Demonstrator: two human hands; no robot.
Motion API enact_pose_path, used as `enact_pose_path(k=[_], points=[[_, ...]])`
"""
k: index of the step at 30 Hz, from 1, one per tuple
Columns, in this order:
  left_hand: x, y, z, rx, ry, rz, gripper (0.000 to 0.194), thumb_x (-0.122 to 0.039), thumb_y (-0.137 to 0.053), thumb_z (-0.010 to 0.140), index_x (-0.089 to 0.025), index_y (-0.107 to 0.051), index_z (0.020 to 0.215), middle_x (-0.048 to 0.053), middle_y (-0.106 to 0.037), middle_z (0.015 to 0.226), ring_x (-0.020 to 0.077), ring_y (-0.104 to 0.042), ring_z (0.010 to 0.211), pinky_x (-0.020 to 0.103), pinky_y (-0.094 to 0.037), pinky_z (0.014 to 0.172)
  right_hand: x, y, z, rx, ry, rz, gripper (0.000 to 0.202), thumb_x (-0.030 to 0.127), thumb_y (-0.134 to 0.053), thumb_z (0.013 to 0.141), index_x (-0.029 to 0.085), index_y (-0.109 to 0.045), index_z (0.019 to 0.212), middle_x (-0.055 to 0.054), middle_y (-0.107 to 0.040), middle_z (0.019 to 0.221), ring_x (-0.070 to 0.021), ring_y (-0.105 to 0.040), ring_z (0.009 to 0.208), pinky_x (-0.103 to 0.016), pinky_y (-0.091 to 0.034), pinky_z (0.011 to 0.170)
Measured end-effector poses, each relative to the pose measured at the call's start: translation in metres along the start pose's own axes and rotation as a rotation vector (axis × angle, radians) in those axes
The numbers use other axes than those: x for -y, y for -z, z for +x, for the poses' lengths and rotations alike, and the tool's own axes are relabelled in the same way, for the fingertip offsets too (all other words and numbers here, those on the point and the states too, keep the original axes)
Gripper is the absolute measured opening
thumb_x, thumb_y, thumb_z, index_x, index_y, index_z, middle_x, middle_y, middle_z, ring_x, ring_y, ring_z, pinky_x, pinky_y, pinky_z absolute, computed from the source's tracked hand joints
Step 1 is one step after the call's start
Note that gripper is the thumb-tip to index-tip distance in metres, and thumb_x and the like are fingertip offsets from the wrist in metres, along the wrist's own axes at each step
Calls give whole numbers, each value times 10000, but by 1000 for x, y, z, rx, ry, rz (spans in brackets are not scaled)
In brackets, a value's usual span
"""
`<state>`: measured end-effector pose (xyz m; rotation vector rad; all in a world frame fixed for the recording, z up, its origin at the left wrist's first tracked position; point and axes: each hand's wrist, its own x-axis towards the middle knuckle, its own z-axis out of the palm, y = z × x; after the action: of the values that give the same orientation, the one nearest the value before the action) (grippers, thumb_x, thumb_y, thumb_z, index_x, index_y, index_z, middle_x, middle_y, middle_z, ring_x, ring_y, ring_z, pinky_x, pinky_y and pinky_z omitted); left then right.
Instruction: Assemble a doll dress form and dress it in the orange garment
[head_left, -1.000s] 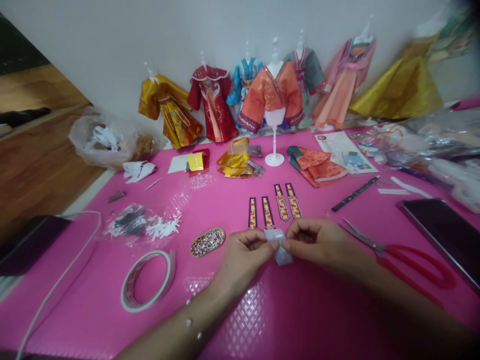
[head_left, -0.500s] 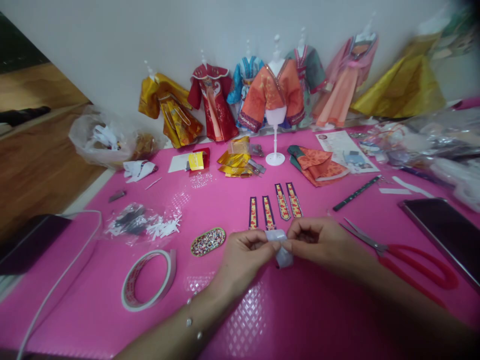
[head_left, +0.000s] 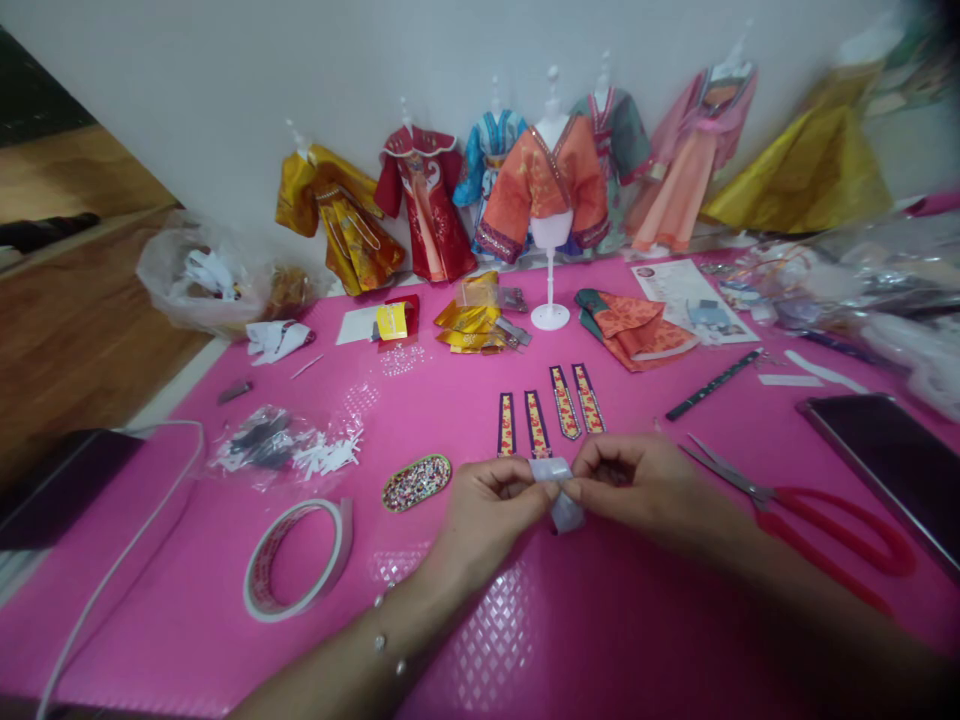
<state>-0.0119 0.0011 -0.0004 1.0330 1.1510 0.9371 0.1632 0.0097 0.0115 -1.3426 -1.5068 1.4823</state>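
Observation:
Between my two hands is a small translucent plastic packet (head_left: pixel 568 513), low in the middle of the view. My left hand (head_left: pixel 499 505) pinches its left side between thumb and fingers. Its right side is pinched by my right hand (head_left: pixel 634 485), and the two thumb tips nearly meet. Just beyond my fingers lie two pairs of yellow patterned strips with dark borders, one pair on the left (head_left: pixel 534 425) and one on the right (head_left: pixel 577 400). An oval tray of multicoloured beads (head_left: pixel 416 484) sits left of my left hand.
Red-handled scissors (head_left: pixel 832 520) and a phone (head_left: pixel 885 470) lie at the right. A tape roll (head_left: pixel 296 560) and a bag of small pieces (head_left: pixel 277 445) are on the left. Doll dresses (head_left: pixel 429 200) line the wall, behind a white stand (head_left: pixel 550 317) on the pink table (head_left: pixel 187 600).

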Motion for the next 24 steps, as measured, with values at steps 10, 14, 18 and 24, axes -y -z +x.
enact_pose_path(k=[10,14,18,24], points=[[0,1,1,6,-6,3,172,-281,-798,653,-165,-689,588,0,-607,558,107,-502,533,251,-388,537,0,0,1,-6,6,-5,148,324,-663,694,187,-627,648,60,-475,516,-83,-369,479,-218,-272,448],[-1,1,2,-44,2,-18,165,-288,-799,655,-162,-698,621,-6,-603,544,103,-496,518,243,-389,522,1,1,3,-22,2,34,167,345,-677,679,184,-637,703,52,-497,548,-93,-401,502,-224,-301,468],[-3,0,3,-98,-31,-36,155,-279,-799,653,-160,-701,633,0,-630,567,114,-538,539,247,-430,546,4,1,-2,-101,96,18,131,320,-662,722,192,-639,715,46,-500,567,-98,-407,506,-227,-311,466],[-3,-3,0,-111,-182,42,123,-190,-736,680,-173,-667,580,-17,-582,578,105,-503,548,241,-397,535,5,-5,-9,-195,447,-323,129,153,-602,767,188,-675,666,3,-607,634,-111,-505,558,-237,-379,528]])
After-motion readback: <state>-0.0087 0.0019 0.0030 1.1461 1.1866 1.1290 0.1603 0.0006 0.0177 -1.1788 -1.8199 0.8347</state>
